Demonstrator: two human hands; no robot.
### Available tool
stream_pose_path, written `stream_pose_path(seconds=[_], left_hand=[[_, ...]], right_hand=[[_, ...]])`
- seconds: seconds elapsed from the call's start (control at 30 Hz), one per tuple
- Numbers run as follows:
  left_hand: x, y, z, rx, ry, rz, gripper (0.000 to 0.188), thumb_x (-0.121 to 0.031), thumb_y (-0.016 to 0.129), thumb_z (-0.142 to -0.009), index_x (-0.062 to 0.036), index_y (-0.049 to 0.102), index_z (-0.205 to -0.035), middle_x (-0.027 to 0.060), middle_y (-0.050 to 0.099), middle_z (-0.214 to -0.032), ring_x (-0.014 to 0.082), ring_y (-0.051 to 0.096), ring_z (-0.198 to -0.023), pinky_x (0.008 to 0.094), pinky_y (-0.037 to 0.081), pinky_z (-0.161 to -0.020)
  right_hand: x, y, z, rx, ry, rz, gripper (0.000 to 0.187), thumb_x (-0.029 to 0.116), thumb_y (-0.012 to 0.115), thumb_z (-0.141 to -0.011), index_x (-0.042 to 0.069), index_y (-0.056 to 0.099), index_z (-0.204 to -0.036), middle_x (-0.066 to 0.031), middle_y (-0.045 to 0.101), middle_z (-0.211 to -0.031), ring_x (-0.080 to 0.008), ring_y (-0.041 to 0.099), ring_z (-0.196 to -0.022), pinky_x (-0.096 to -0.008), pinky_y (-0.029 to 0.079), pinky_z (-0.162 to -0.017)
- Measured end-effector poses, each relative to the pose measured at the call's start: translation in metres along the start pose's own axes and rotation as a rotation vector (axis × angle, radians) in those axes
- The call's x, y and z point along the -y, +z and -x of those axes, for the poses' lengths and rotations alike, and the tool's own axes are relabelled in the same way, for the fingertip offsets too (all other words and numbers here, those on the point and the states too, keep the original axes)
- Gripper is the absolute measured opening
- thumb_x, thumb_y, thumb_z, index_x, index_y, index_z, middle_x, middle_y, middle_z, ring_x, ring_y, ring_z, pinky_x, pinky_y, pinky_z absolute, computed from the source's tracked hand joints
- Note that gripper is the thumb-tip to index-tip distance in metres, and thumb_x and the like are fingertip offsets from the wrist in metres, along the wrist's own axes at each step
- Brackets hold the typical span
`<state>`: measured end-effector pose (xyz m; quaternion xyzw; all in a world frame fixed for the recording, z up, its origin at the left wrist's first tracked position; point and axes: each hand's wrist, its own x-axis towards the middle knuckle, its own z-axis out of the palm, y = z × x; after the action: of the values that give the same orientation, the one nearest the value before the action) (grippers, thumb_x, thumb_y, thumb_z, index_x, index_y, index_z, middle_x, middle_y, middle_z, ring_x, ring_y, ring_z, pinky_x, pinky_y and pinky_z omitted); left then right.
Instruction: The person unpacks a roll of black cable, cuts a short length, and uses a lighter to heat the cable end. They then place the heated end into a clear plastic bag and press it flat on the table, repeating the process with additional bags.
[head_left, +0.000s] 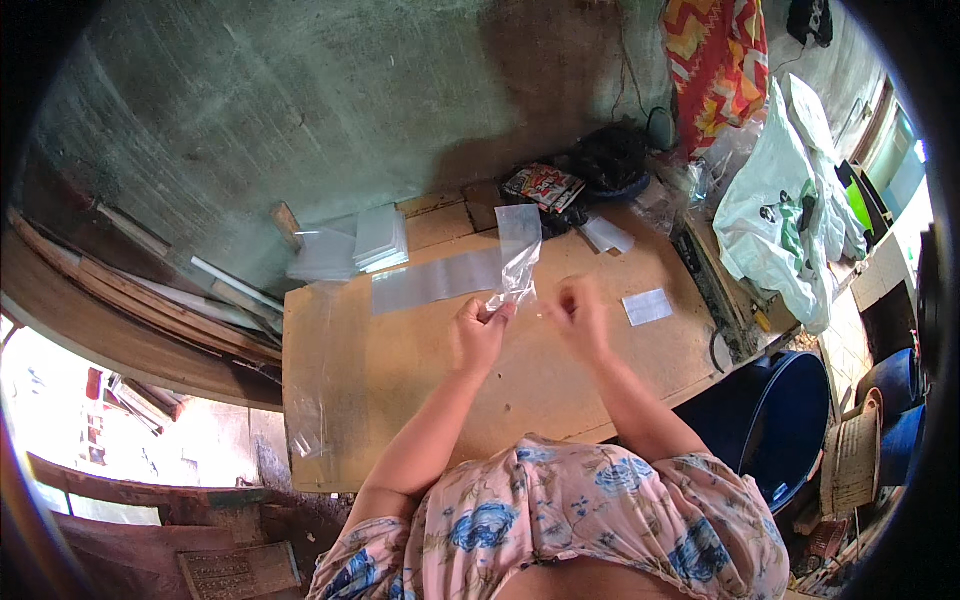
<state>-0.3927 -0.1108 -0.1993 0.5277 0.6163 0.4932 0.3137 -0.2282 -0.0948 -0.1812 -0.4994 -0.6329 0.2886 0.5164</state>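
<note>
My left hand is closed, thumb against fingers, on the lower end of a clear plastic bag. The bag stands up from the hand toward the back of the table, creased and shiny near the grip. Just to its right is my right hand, raised over the table and smeared by motion. Its fingers look curled, but whether anything is between them cannot be made out. Behind my left hand a flat strip of clear plastic lies on the tabletop. A small pale rectangular sheet rests right of my right hand.
The brown table stands against a green wall. Stacked clear sheets lie at its back left, folded plastic and a black bag at the back right. A white plastic bag and blue drum are to the right.
</note>
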Motion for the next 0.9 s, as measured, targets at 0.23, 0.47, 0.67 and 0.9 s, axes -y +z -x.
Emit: stream_pose_path(seconds=[0.23, 0.47, 0.67, 0.9], left_hand=[[-0.016, 0.014, 0.028, 0.158, 0.037, 0.258, 0.018, -0.011, 0.055, -0.083, -0.0033, 0.05, -0.067, 0.0018, 0.058, -0.068, 0.0086, 0.053, -0.059, 0.023, 0.044, -0.054], [0.013, -0.011, 0.015, -0.228, -0.246, 0.494, 0.016, -0.016, 0.05, -0.088, -0.0033, 0.054, -0.079, 0.0035, 0.06, -0.079, 0.0111, 0.058, -0.072, 0.0237, 0.048, -0.06], [0.016, 0.007, 0.024, -0.285, 0.157, 0.099, 0.012, -0.012, 0.056, -0.084, -0.001, 0.051, -0.083, 0.0063, 0.058, -0.079, 0.0118, 0.058, -0.07, 0.0236, 0.047, -0.058], [0.014, 0.036, 0.047, -0.245, 0.291, 0.197, 0.024, -0.012, 0.057, -0.082, -0.0005, 0.048, -0.101, 0.0073, 0.053, -0.08, 0.0177, 0.055, -0.069, 0.0288, 0.047, -0.065]], right_hand=[[0.023, 0.027, 0.011, 0.136, 0.424, -0.461, 0.012, 0.012, 0.052, -0.086, 0.001, 0.052, -0.081, 0.0, 0.049, -0.066, -0.0077, 0.046, -0.058, -0.0232, 0.04, -0.053], [-0.027, 0.007, -0.003, -0.213, 0.496, -0.701, 0.013, 0.02, 0.048, -0.088, 0.007, 0.05, -0.088, -0.0014, 0.051, -0.072, -0.0106, 0.049, -0.06, -0.0243, 0.041, -0.054], [-0.012, 0.031, 0.027, -0.096, 0.427, -0.592, 0.024, 0.017, 0.054, -0.085, 0.006, 0.042, -0.103, -0.0045, 0.053, -0.083, -0.0134, 0.052, -0.068, -0.0262, 0.043, -0.057], [0.022, 0.043, 0.029, -0.265, 0.752, -1.088, 0.009, 0.017, 0.051, -0.087, 0.009, 0.048, -0.085, -0.0005, 0.051, -0.069, -0.0088, 0.05, -0.061, -0.0215, 0.039, -0.049]])
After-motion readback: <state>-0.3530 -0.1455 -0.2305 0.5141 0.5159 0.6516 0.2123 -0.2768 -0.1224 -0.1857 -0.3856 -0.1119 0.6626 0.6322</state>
